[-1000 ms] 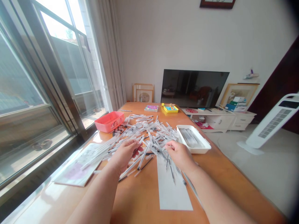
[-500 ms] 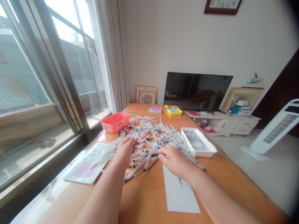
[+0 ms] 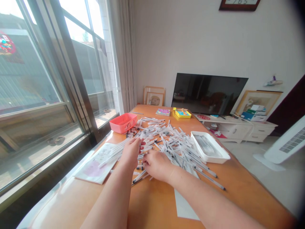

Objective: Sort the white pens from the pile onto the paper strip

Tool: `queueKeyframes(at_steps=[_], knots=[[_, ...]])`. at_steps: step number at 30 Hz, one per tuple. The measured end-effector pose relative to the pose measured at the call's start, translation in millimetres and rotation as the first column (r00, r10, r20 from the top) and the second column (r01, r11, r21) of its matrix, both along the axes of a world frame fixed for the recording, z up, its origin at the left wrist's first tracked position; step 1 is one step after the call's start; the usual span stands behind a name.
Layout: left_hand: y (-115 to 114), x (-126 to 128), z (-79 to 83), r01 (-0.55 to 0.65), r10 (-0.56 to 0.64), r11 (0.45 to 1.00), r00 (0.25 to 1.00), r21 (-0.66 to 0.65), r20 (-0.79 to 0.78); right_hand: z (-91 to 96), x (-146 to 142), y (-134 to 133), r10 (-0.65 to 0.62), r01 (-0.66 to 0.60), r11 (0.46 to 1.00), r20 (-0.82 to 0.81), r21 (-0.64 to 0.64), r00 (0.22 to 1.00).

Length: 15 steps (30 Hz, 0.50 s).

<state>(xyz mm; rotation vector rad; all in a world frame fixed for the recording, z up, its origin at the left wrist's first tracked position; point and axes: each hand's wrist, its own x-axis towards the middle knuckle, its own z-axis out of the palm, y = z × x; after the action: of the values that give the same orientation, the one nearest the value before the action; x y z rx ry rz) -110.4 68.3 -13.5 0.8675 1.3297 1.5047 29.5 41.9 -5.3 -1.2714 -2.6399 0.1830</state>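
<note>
My left hand (image 3: 130, 152) is closed above the near left of a big pile of pens (image 3: 176, 143), and a pale, clear pen barrel pokes up from its fingers. Low over the table just to its right, my right hand (image 3: 157, 164) has its fingertips pinched together. Whatever they hold, if anything, is hidden. Several small black pen caps lie by the right fingertips. Most pens in the pile have clear or whitish barrels with dark ends. Long clear barrels (image 3: 113, 153) lie on a paper booklet (image 3: 95, 170) beside my left wrist.
A red plastic basket (image 3: 122, 123) stands at the pile's far left. On the right, a white tray (image 3: 222, 158) holds a row of pens. White paper (image 3: 186, 206) lies under my right forearm. Farther back are a colourful booklet (image 3: 163, 112) and a yellow box (image 3: 182, 114).
My right hand has moved left and slightly down, close to my left hand. More pens now lie to its right, across the top of the white paper. My left hand still grips the barrel.
</note>
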Motion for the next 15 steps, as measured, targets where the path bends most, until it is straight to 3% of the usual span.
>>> queueKeyframes(at_steps=[8, 15], knots=[[1, -2, -0.7, -0.01, 0.01, 1.0, 1.0, -0.004, -0.005, -2.0, -31, -5, -0.154, 0.158, 0.987, 0.104, -0.034, 0.983], [-1, 0, 2.5, -0.008, 0.008, 1.0, 1.0, -0.013, -0.014, 1.8, -32, -6, -0.129, 0.137, 0.989, 0.146, -0.048, 0.981]])
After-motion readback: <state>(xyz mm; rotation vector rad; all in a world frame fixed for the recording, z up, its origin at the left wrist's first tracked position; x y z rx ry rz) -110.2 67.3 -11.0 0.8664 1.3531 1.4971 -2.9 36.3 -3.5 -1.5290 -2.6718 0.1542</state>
